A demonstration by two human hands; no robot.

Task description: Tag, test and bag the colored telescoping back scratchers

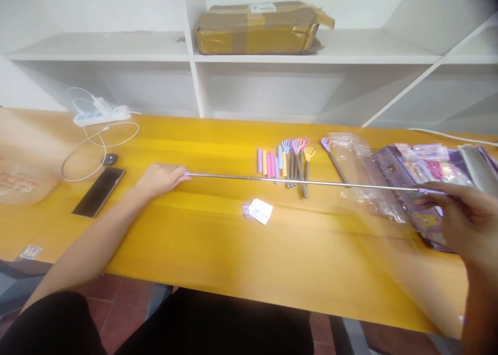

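An extended telescopic back scratcher with a thin silver rod spans the view above the table. My left hand is closed around its light purple end on the left. My right hand grips the other purple end, whose tip is mostly covered by the fingers. Behind the rod lie several back scratchers with coloured claws in a pile. Several short pastel handle tubes are lined up to their left. One more purple-clawed back scratcher rests apart, beside clear plastic bags.
A purple printed box holding packaged items stands at the right. White tags lie mid-table. To the left are a phone, a dark mouse and a power strip with cables. A taped carton occupies the shelf.
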